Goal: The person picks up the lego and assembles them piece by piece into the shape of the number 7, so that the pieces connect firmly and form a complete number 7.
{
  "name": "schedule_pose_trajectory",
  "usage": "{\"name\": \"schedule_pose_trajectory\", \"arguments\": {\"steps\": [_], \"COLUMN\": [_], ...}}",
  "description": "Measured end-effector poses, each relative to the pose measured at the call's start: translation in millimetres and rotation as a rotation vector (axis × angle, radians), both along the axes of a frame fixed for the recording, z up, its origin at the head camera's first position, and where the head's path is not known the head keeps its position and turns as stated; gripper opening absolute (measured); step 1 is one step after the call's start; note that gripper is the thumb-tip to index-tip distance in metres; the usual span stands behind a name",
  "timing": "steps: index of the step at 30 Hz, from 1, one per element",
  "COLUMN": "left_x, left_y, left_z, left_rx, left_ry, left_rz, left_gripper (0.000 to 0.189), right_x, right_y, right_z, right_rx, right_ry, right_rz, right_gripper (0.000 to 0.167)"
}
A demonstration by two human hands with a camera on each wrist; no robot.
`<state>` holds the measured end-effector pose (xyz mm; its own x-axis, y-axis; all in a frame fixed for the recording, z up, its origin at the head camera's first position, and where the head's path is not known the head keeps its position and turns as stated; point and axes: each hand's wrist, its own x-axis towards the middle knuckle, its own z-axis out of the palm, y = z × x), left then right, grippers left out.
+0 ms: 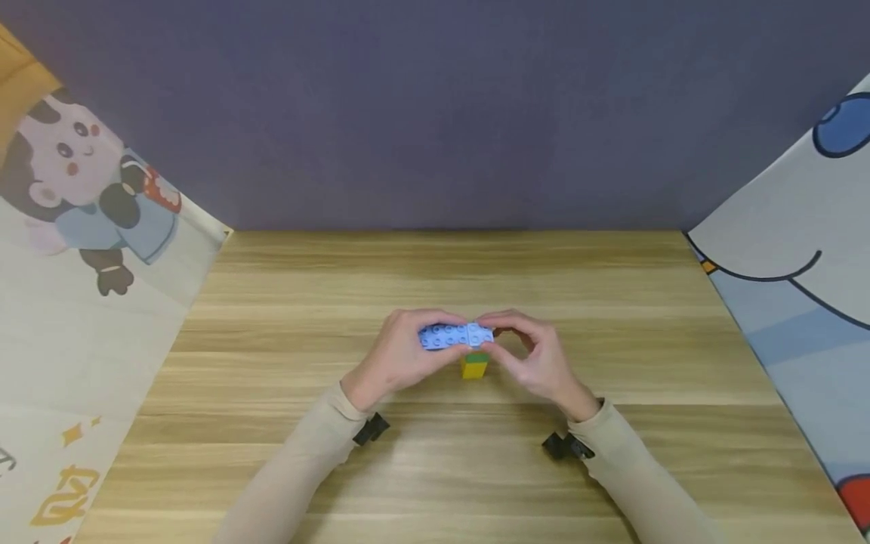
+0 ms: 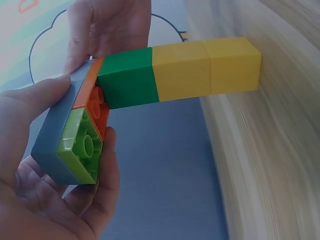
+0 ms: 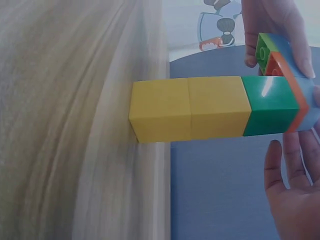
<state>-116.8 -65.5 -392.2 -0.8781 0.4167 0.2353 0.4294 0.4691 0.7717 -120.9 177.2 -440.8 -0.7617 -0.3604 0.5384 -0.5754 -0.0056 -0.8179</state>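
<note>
A column of toy building bricks stands upright on the table: two yellow bricks (image 2: 207,67), a green brick (image 2: 127,77) and a thin orange brick (image 2: 93,95) above them. Two light blue bricks lie end to end on top, a longer left brick (image 1: 445,337) and a shorter right brick (image 1: 479,335). My left hand (image 1: 397,355) grips the longer one along its sides, where it overhangs the column. Under that overhang sits a light green brick (image 2: 77,145). With thumb and forefinger, my right hand (image 1: 541,361) pinches the shorter brick at the right end.
The wood-grain table (image 1: 272,287) spreads around the column. A dark panel (image 1: 435,113) rises along its back edge. Cartoon-printed cloths hang at the left (image 1: 81,325) and right (image 1: 782,287). Small black cameras (image 1: 371,429) sit at both wrists.
</note>
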Motion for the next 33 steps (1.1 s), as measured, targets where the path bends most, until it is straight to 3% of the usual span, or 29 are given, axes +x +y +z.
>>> {"name": "schedule_pose_trajectory", "arguments": {"steps": [7,13,22,33], "left_x": [0.8,0.3,5.7,8.5], "left_y": [-6.3,-22.2,-48.6,-53.0], "left_z": [-6.1,-10.4,-14.7,-14.4], "left_rx": [-0.098,-0.165,-0.098,-0.036], "left_ry": [0.116,0.171,0.075,0.077], "left_rz": [-0.042,-0.077,-0.007,0.002], "left_gripper": [0.036,0.042,0.044,0.042], "right_x": [0.0,2.6,3.1,3.4], "right_y": [-4,-9,-4,6], "right_z": [-7.2,-13.1,-11.3,-6.0], "right_rx": [-0.037,-0.057,-0.046,0.022], "right_ry": [0.023,0.021,0.022,-0.023], "right_rz": [-0.006,-0.014,-0.057,-0.073], "right_gripper": [0.037,0.036,0.034,0.043]}}
